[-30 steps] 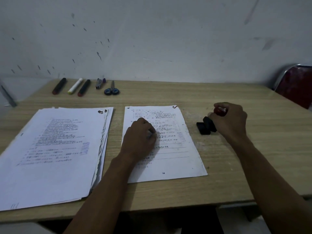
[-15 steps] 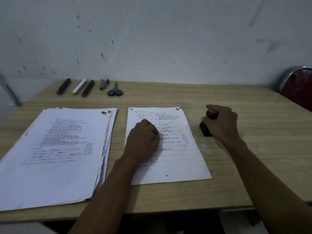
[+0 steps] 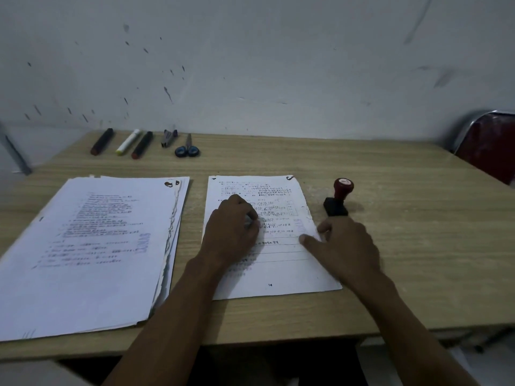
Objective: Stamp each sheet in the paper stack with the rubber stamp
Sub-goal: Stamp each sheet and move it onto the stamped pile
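Plain office or study corner | wood-grain table point(image 3: 390, 174) pushed against scuffed white wall point(image 3: 278, 65) | printed paper stack point(image 3: 83, 260) and single sheet point(image 3: 281, 274) laid out | markers point(image 3: 142, 144), stapler point(image 3: 168, 137), scissors point(image 3: 187, 149) lined at back edge | rubber stamp point(image 3: 338, 199) standing upright | red chrome-framed chair point(image 3: 490, 143) at right

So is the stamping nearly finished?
Partly. The left pile shows a purple mark on its top page, and so does the middle sheet. The stamp stands alone; the right hand touches that sheet's edge. How many remain, I can't tell.
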{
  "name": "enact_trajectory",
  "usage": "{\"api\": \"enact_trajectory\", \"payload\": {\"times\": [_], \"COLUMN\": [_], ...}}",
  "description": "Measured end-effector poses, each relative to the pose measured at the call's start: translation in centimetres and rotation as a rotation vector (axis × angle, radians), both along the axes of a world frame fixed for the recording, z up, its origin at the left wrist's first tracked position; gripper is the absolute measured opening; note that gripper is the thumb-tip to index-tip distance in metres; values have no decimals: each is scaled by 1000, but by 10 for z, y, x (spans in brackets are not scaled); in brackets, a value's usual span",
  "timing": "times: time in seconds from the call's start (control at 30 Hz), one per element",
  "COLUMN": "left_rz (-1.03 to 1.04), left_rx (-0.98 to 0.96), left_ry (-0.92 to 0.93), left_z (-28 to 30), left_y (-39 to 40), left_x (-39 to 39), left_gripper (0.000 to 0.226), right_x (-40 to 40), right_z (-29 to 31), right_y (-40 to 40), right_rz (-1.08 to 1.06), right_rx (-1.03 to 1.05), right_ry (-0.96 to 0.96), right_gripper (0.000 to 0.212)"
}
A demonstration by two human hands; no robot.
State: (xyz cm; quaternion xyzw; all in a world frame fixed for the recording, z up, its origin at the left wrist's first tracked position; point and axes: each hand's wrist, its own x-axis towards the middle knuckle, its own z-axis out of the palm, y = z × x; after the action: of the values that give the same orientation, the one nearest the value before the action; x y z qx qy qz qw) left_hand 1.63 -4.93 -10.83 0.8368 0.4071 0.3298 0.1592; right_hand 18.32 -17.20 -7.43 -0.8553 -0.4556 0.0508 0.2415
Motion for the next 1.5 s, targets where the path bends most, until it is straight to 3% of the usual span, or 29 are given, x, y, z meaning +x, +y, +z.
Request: {"api": "enact_trajectory", "payload": {"times": [0.1, 0.27, 0.37, 0.43, 0.5, 0.67, 0.73, 0.83, 0.9, 1.03, 1.23, 1.37, 1.5], "left_rz": [18, 30, 262, 515, 595, 642, 655, 557, 527, 548, 420, 492, 509], "left_rx": [-1, -38, -7, -138, -295, -443, -417, -354, -336, -325, -379, -286, -296], "left_ry": [-5, -45, 40, 226, 320, 176, 42, -134, -202, -240, -248, -298, -352], "left_z": [1, 4, 14, 25, 33, 41, 40, 35, 37, 41, 41, 44, 43], "left_y": [-2, -5, -13, -19, -23, -20, -16, -12, -15, -17, -13, -15, -14], "left_x": [1, 1, -1, -5, -7, -7, -8, -11, -13, -18, -25, -28, -31], "left_gripper": [5, 9, 32, 52, 63, 87, 78, 36, 25, 25, 24, 30, 16], "right_x": [-11, -19, -20, -22, -23, -23, -22, -23, -23, -24, -23, -21, -21], "right_z": [-6, -6, -5, -5, -5, -6, -9, -11, -11, -11, -10, -10, -8], "right_y": [-1, 0, 0, 1, 2, -1, -1, -1, -1, -2, -3, -2, -3], "right_rz": [19, -9, -38, -43, -42, -24, -21, -21, -17, -6, -2, -4, 1], "right_rx": [-2, 39, 32, 22, 21, 46, 56, 74, 80, 86, 74, 61, 56], "right_ry": [-92, -74, -63, -59, -51, -28, -28, -30, -28, -12, 17, 20, 18], "right_gripper": [46, 42, 40, 39, 37, 34, 35, 36, 36, 38, 46, 50, 50]}}
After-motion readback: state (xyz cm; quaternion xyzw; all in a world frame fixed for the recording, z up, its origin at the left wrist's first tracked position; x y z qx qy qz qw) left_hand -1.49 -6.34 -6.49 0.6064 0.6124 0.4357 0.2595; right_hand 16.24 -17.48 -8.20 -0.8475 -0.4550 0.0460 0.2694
